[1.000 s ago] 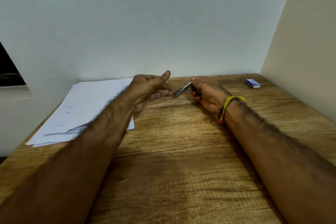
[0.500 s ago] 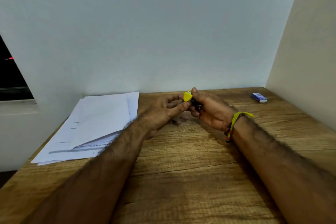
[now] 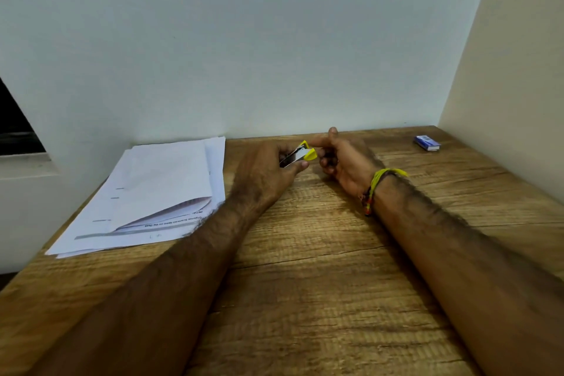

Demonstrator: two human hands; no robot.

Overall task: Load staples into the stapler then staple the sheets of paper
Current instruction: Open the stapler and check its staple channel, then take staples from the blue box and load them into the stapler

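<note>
A small stapler (image 3: 300, 154) with yellow ends and a shiny metal body is held just above the wooden desk (image 3: 320, 268), near the back wall. My left hand (image 3: 268, 171) grips it from the left, thumb under the metal part. My right hand (image 3: 341, 159) is right next to it, its forefinger stretched out and touching the yellow tip; the other fingers are curled. A loose pile of white paper sheets (image 3: 158, 192) lies on the desk to the left, one sheet partly lifted. The blue staple box (image 3: 427, 142) rests at the far right.
A pale wall stands directly behind the desk and a beige side wall closes off the right. A dark window opening (image 3: 15, 125) is at the far left. Bare wood stretches between my forearms toward me.
The stapler has passed from my right hand into my left. It now lies lower and turned, yellow end pointing right. My right forefinger has straightened onto its tip.
</note>
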